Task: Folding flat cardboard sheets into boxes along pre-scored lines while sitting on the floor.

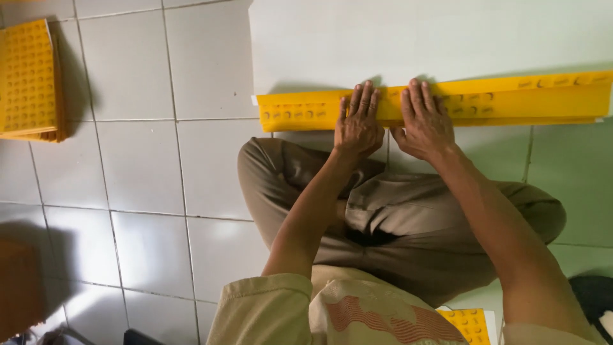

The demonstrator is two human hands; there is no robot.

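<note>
Yellow studded sheets [27,80] lie stacked on the tiled floor [140,172] at ten o'clock. Toward twelve o'clock, a long yellow strip [511,102] with raised bumps rests folded along the near edge of a white board [415,35]. Left hand [357,124] presses flat on the strip, fingers spread and gripping nothing. Right hand [424,121] lies just beside it, likewise open, palm down on the strip.
</note>
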